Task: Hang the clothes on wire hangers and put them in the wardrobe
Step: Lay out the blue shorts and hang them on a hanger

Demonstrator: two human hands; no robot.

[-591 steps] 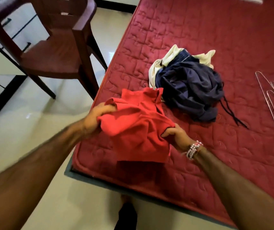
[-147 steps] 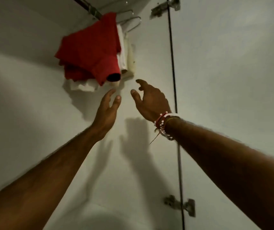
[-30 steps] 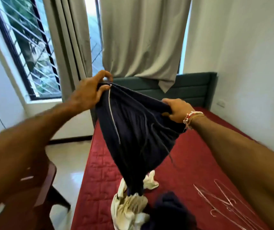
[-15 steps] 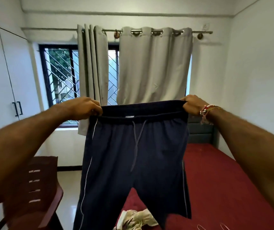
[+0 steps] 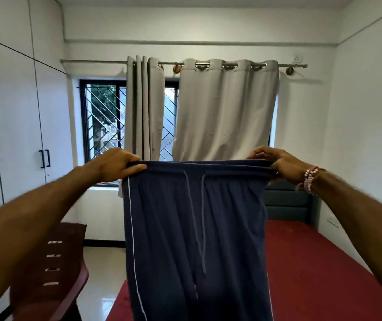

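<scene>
Dark navy track pants (image 5: 197,228) with a white side stripe and a grey drawstring hang spread out in front of me, above the red bed (image 5: 319,269). My left hand (image 5: 118,164) grips the waistband's left corner and my right hand (image 5: 280,164), with bead bracelets at the wrist, grips its right corner. The waistband is stretched flat and level between them. The legs drop out of view at the bottom edge. No wire hangers show in this view. The white wardrobe (image 5: 23,126) stands along the left wall with its doors closed.
A dark red plastic chair (image 5: 62,269) stands at lower left beside the bed. Grey curtains (image 5: 224,112) partly cover a barred window ahead. A teal headboard (image 5: 289,205) sits at the bed's far end. Pale tiled floor (image 5: 102,274) lies between chair and bed.
Over the last second I lifted the navy pants off the bed pile and stretched the waistband out flat. The view rose, so the cream garment and hangers on the bed dropped out of sight.
</scene>
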